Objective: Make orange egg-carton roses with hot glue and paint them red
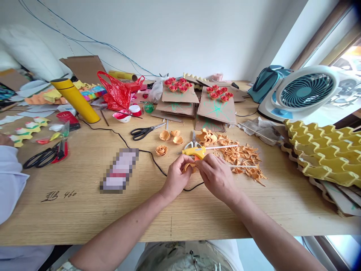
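Note:
Both hands meet low over the table, just in front of a yellow glue gun (pixel 195 151). My left hand (pixel 177 176) is closed on an orange flower piece (pixel 189 167), its fingertips pinched at the rim. My right hand (pixel 216 176) is closed with its fingertips at the same piece's right side; what exactly they pinch is hidden. Several orange paper flowers (pixel 161 150) lie to the left of the glue gun. Small scissors (pixel 193 142) rest behind it. Orange scraps (pixel 242 156) are heaped to the right, with a white glue stick (pixel 245 166) among them.
Black scissors (pixel 143 131) lie behind the flowers. Red flowers (pixel 178 85) stand on cardboard (pixel 180 96) at the back. Yellow egg trays (pixel 324 154) and a fan (pixel 304 94) are on the right. A black cord (pixel 155 163) crosses the table. Another person's sleeve (pixel 11 180) shows at left.

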The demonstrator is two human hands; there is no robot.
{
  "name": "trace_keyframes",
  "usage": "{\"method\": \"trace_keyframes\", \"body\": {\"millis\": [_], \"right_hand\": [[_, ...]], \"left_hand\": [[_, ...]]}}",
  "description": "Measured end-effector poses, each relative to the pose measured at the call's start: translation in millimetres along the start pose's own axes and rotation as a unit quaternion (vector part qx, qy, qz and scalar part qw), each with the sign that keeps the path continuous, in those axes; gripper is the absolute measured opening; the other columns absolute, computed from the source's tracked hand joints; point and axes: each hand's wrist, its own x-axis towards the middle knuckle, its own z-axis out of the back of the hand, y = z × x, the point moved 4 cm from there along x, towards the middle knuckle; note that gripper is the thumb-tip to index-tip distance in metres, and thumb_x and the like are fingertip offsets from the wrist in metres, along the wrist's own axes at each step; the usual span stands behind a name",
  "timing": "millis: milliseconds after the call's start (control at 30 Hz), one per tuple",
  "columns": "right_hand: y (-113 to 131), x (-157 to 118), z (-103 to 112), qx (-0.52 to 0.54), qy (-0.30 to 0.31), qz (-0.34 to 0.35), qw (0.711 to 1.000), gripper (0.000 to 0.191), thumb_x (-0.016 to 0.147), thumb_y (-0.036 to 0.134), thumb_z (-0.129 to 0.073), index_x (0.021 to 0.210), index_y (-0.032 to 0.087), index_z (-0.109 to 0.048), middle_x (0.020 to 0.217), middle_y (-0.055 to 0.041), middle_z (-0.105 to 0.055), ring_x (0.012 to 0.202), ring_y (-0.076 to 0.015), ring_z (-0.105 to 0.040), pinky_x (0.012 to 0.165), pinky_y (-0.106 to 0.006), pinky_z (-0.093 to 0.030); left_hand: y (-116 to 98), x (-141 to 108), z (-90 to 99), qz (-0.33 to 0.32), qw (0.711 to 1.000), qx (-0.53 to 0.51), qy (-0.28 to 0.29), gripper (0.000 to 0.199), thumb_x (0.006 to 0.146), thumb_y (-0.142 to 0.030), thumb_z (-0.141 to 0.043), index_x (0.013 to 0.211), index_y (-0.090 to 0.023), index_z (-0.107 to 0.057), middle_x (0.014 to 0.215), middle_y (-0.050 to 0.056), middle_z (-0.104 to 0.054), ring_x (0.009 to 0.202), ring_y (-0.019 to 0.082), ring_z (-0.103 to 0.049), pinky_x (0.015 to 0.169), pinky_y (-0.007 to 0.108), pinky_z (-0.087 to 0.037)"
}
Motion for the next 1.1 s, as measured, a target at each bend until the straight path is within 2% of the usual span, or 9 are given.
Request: {"method": "trace_keyframes", "body": {"millis": [300,433,567,767,900,1000,1100], "right_hand": [[-2,0,-2,-0.003,0.006,0.007,1.000,0.022,0.104,0.017,-0.051,0.098,0.019,-0.072,0.085,-0.0071,-0.061,0.074,-0.0208,-0.052,0.069,-0.033,-0.037],[-5,-1,-2,0.056,-0.003,-0.031,0.998,0.016,0.103,0.017,-0.052,0.104,0.019,-0.069,0.092,-0.0075,-0.064,0.078,-0.0208,-0.058,0.070,-0.032,-0.040],[-11,-2,-3,0.112,-0.012,-0.072,0.991,0.013,0.102,0.017,-0.053,0.099,0.020,-0.065,0.094,-0.0075,-0.065,0.079,-0.0204,-0.060,0.069,-0.030,-0.043],[-21,-4,-1,0.190,-0.015,-0.145,0.971,0.011,0.100,0.020,-0.056,0.092,0.021,-0.064,0.090,-0.0046,-0.062,0.069,-0.0160,-0.058,0.063,-0.027,-0.044],[-18,-4,-2,0.214,0.006,-0.155,0.965,0.011,0.096,0.016,-0.059,0.101,0.021,-0.067,0.092,-0.0050,-0.065,0.074,-0.0174,-0.062,0.065,-0.027,-0.046],[-14,-3,-5,0.197,0.025,-0.154,0.968,0.021,0.097,0.015,-0.058,0.112,0.023,-0.070,0.096,-0.0057,-0.066,0.071,-0.0166,-0.062,0.063,-0.027,-0.046],[-13,-4,-7,0.163,0.027,-0.154,0.974,0.022,0.097,0.015,-0.057,0.111,0.024,-0.072,0.095,-0.0052,-0.066,0.065,-0.0146,-0.059,0.059,-0.026,-0.042]], "left_hand": [[-1,0,1.5,-0.016,0.998,0.061,0.005,0.018,0.083,-0.007,-0.056,0.093,-0.019,-0.064,0.093,0.002,-0.072,0.084,0.013,-0.069,0.076,0.023,-0.054],[-8,3,4.0,-0.025,0.993,0.113,0.037,0.020,0.087,-0.012,-0.059,0.103,-0.021,-0.068,0.096,0.002,-0.076,0.083,0.014,-0.069,0.074,0.024,-0.053],[-12,5,7.5,-0.039,0.987,0.152,0.037,0.018,0.092,-0.019,-0.061,0.105,-0.021,-0.073,0.097,0.003,-0.078,0.077,0.014,-0.067,0.072,0.025,-0.051],[-9,6,8.9,-0.004,0.995,0.098,0.006,0.017,0.090,-0.021,-0.063,0.106,-0.019,-0.070,0.096,0.004,-0.076,0.076,0.015,-0.067,0.070,0.024,-0.053],[-6,5,5.6,0.011,0.999,0.046,0.013,0.020,0.088,-0.019,-0.063,0.108,-0.019,-0.065,0.102,0.004,-0.073,0.074,0.013,-0.067,0.072,0.024,-0.056],[-5,3,0.9,0.008,0.999,0.032,0.031,0.022,0.088,-0.018,-0.063,0.110,-0.019,-0.064,0.108,0.006,-0.073,0.083,0.015,-0.069,0.080,0.027,-0.057],[-5,0,-2.9,0.005,0.999,0.031,0.039,0.025,0.089,-0.016,-0.064,0.113,-0.019,-0.064,0.117,0.008,-0.073,0.098,0.018,-0.071,0.089,0.030,-0.057]]}}
